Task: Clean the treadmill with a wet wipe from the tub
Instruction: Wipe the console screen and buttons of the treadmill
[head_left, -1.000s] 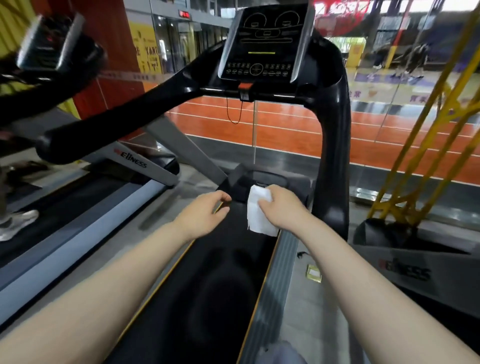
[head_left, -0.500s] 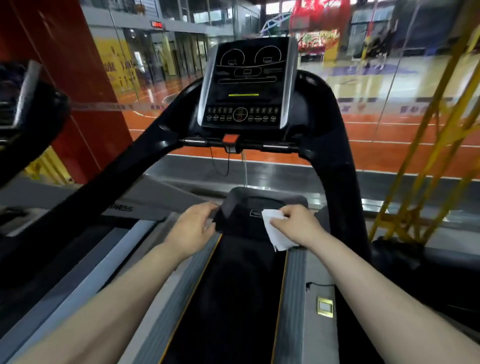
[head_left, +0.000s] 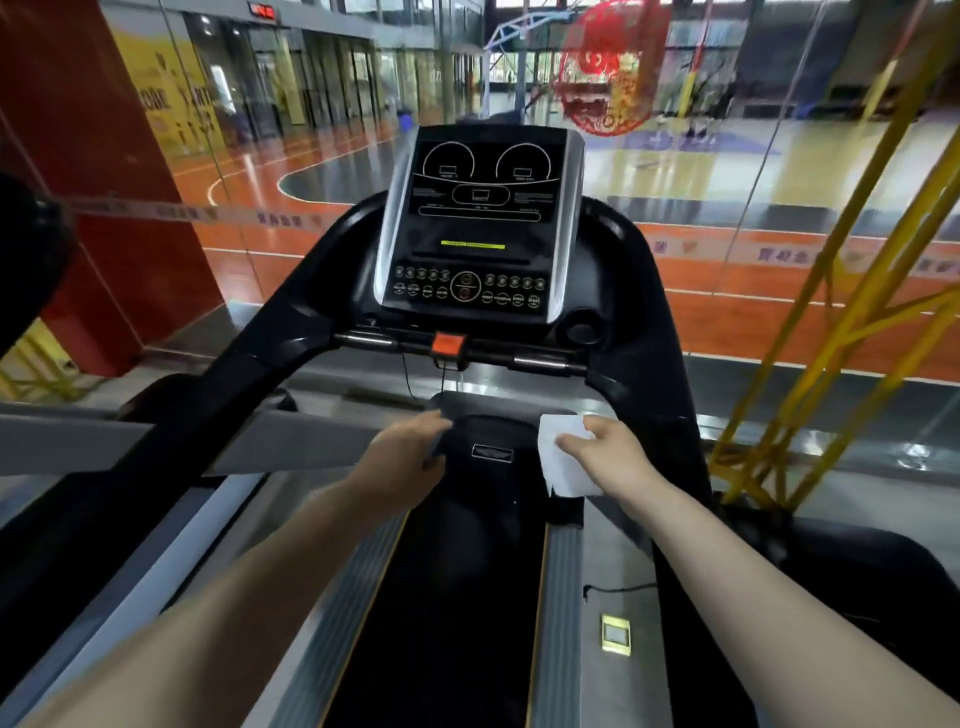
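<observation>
1. The treadmill fills your view, its black belt running between grey side rails up to the motor hood.
2. Its console stands upright above the hood, with a red safety key just below it.
3. Your right hand pinches the wet wipe in its fingers, over the hood's right side.
4. Your left hand rests on the hood's left edge, fingers loosely curled and holding nothing.
5. The wet wipe hangs white and unfolded.
</observation>
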